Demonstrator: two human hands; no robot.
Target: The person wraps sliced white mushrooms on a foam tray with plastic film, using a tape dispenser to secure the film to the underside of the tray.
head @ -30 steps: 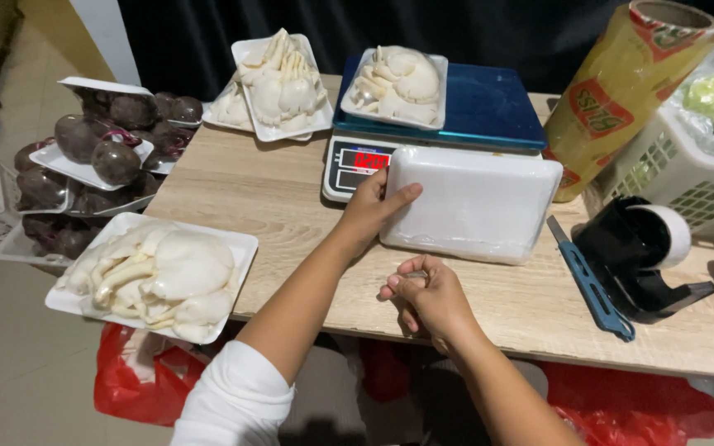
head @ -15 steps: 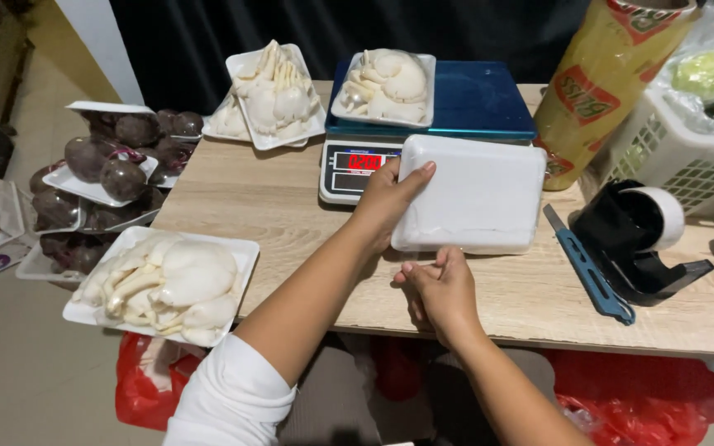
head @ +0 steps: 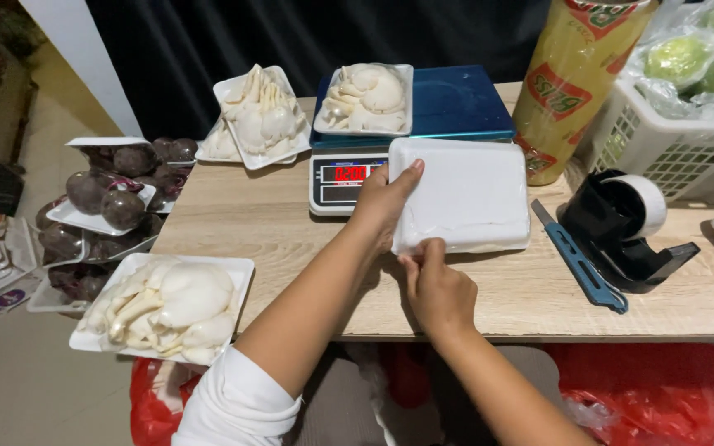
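1. Head view, the hands: The left hand [head: 386, 202] lies flat on the left end of a white foam tray [head: 464, 196] that sits upside down on the wooden table [head: 258, 223]. Its fingers are spread open and press down, which looks like a way to stop the tray from sliding.
2. The right hand [head: 438, 285] is at the near edge of the same tray. Its fingers are closed in a pinch on the rim, or on clear wrap there; which one is too small to tell.
3. Where the tray is: it lies just in front of the blue weighing scale [head: 448, 103], touching or almost touching it, near the middle of the table.
4. On the scale: a second tray of white mushrooms [head: 367, 99] rests on the plate, so its weight can show on the red display.
5. Around the hands: a blue knife [head: 580, 264] and a black tape holder [head: 621, 227] lie just right of the tray, within easy reach. A big yellow roll of wrap [head: 576, 70] stands behind them, beside a white basket [head: 671, 149] holding green things in bags.
6. Left side: one more mushroom tray [head: 167, 306] sits at the near corner of the table, another [head: 259, 116] sits at the back, and trays of dark purple fruit [head: 97, 202] are stacked off the table's left end.
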